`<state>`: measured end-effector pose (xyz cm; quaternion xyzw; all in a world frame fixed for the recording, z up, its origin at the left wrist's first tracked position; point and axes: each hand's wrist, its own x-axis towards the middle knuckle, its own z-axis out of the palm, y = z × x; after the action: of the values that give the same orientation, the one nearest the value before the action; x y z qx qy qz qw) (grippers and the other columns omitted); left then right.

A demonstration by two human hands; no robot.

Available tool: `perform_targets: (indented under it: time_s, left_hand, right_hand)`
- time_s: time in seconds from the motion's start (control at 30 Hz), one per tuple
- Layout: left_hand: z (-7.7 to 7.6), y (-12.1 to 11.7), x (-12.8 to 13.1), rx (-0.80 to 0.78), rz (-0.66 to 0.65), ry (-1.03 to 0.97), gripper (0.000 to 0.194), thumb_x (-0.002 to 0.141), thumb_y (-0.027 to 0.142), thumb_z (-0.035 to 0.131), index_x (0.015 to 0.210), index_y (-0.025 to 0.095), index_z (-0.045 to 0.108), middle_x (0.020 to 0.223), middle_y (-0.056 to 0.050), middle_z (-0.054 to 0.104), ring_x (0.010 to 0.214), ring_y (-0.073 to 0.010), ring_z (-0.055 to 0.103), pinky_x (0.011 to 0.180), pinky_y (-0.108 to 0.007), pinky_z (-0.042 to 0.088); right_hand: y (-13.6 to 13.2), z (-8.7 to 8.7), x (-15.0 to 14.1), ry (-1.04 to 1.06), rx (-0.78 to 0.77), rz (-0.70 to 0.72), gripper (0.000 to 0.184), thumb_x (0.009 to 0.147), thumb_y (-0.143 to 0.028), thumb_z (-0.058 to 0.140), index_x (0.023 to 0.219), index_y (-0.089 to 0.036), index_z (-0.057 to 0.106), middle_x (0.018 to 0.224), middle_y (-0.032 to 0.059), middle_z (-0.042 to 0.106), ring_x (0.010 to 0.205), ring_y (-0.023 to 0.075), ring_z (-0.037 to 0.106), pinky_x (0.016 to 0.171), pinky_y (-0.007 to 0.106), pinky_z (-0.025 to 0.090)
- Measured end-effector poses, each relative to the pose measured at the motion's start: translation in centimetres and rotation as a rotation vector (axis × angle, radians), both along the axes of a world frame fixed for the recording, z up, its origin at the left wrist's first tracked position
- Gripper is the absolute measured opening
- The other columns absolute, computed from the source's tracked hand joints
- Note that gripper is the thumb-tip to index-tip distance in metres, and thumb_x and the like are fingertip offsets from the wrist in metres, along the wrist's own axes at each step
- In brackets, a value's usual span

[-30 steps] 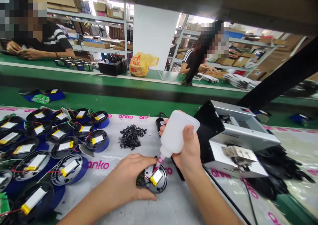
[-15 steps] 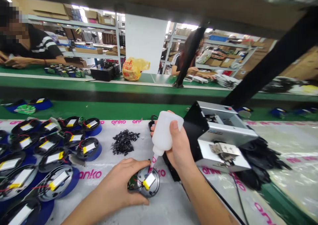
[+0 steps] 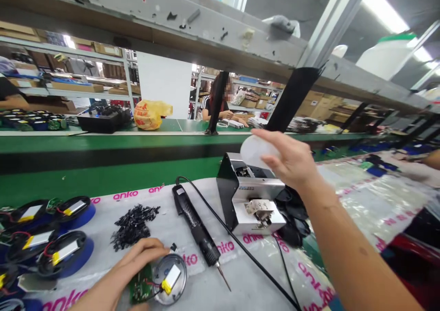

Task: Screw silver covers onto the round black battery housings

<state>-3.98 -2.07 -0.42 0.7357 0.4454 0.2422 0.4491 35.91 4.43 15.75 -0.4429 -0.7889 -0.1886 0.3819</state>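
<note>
My right hand is raised over the small metal machine and grips a white squeeze bottle, mostly hidden behind my fingers. My left hand rests on the table at the bottom, fingers curled on a round grey shell that carries a silver battery with a yellow end and a green circuit board on wires.
A black electric screwdriver with its cable lies beside the shell. A heap of small black parts and blue-rimmed round shells with batteries fill the left. A green conveyor runs behind; people work across it.
My right hand lifted the bottle off the shell and swung it up and right, above the machine. The camera turned up and right. My left hand stayed on the shell.
</note>
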Motion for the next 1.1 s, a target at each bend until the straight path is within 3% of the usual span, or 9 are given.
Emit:
perform_targets:
  time_s: [0.17, 0.27, 0.33, 0.43, 0.53, 0.7, 0.87, 1.0, 1.1]
  left_hand:
    - [-0.3, 1.0, -0.4, -0.210, 0.123, -0.317, 0.052, 0.072, 0.024, 0.077, 0.122, 0.028, 0.066, 0.112, -0.007, 0.071, 0.100, -0.0261, 0.070, 0.086, -0.038, 0.059]
    - [0.0, 1.0, 0.0, -0.167, 0.200, -0.503, 0.044, 0.072, 0.020, 0.077, 0.115, 0.023, 0.069, 0.094, -0.004, 0.073, 0.080, -0.0195, 0.070, 0.074, -0.031, 0.059]
    - [0.5, 0.7, 0.4, -0.054, 0.275, -0.492, 0.036, 0.074, 0.018, 0.076, 0.110, 0.023, 0.072, 0.098, -0.005, 0.075, 0.088, -0.0201, 0.071, 0.081, -0.032, 0.059]
    - [1.2, 0.1, 1.1, 0.132, 0.339, -0.449, 0.026, 0.077, 0.014, 0.073, 0.099, 0.026, 0.077, 0.097, -0.003, 0.079, 0.091, -0.0194, 0.073, 0.086, -0.030, 0.059]
    - [1.5, -0.2, 1.6, 0.344, 0.297, -0.458, 0.027, 0.078, 0.006, 0.072, 0.088, 0.030, 0.079, 0.086, 0.001, 0.079, 0.081, -0.0159, 0.073, 0.077, -0.024, 0.059]
    - [1.3, 0.3, 1.4, 0.375, 0.311, -0.487, 0.036, 0.071, 0.004, 0.079, 0.094, 0.032, 0.078, 0.099, 0.001, 0.076, 0.091, -0.0178, 0.071, 0.076, -0.024, 0.060]
    - [2.1, 1.3, 0.9, 0.264, 0.327, -0.085, 0.039, 0.072, 0.005, 0.074, 0.104, 0.027, 0.075, 0.121, -0.005, 0.066, 0.113, -0.0248, 0.064, 0.094, -0.038, 0.055]
    - [2.4, 3.3, 1.6, 0.467, 0.312, 0.378, 0.020, 0.088, 0.011, 0.062, 0.101, 0.019, 0.074, 0.107, -0.008, 0.067, 0.101, -0.0240, 0.066, 0.090, -0.040, 0.056]
    - [1.5, 5.1, 2.7, 0.577, 0.330, 0.527, 0.023, 0.095, 0.013, 0.053, 0.095, 0.017, 0.076, 0.101, -0.010, 0.066, 0.099, -0.0277, 0.061, 0.089, -0.045, 0.054]
  right_hand:
    - [1.8, -1.4, -0.4, -0.147, -0.117, -0.052, 0.043, 0.097, -0.053, 0.050, 0.121, -0.023, 0.069, 0.111, 0.0102, 0.075, 0.100, 0.0287, 0.071, 0.085, 0.043, 0.057]
    - [-0.6, -2.5, -4.3, -0.038, -0.007, -0.087, 0.039, 0.099, -0.042, 0.051, 0.129, -0.019, 0.063, 0.127, 0.0160, 0.066, 0.120, 0.0331, 0.060, 0.101, 0.053, 0.047]
    - [-3.2, -3.4, -8.2, 0.096, 0.033, -0.005, 0.033, 0.099, -0.032, 0.052, 0.129, -0.022, 0.061, 0.122, 0.0123, 0.069, 0.113, 0.0278, 0.065, 0.097, 0.045, 0.051]
    - [-6.5, -5.3, -14.4, 0.192, -0.351, 0.192, 0.027, 0.101, -0.033, 0.047, 0.120, -0.025, 0.065, 0.108, 0.0082, 0.074, 0.093, 0.0230, 0.071, 0.078, 0.036, 0.058]
    - [-7.2, -7.6, -18.4, 0.157, -0.772, 0.291, 0.035, 0.102, -0.041, 0.047, 0.124, -0.023, 0.067, 0.112, 0.0096, 0.073, 0.099, 0.0264, 0.070, 0.083, 0.039, 0.057]
    - [-5.7, -9.4, -18.2, 0.221, -0.909, 0.512, 0.020, 0.098, -0.034, 0.059, 0.104, -0.027, 0.076, 0.103, -0.0001, 0.077, 0.096, 0.0178, 0.071, 0.090, 0.027, 0.054]
    - [-6.0, -9.2, -16.1, 0.205, -0.998, 0.425, 0.033, 0.076, -0.033, 0.084, 0.108, -0.029, 0.075, 0.113, -0.0014, 0.070, 0.094, 0.0166, 0.069, 0.082, 0.020, 0.056]
    - [-6.4, -9.0, -15.7, 0.158, -1.020, 0.430, 0.048, 0.070, -0.041, 0.087, 0.115, -0.034, 0.072, 0.113, -0.0039, 0.070, 0.104, 0.0184, 0.067, 0.091, 0.021, 0.054]
    - [-6.5, -8.8, -15.8, 0.146, -1.024, 0.429, 0.047, 0.075, -0.039, 0.085, 0.119, -0.035, 0.070, 0.117, -0.0046, 0.069, 0.105, 0.0180, 0.067, 0.092, 0.021, 0.054]
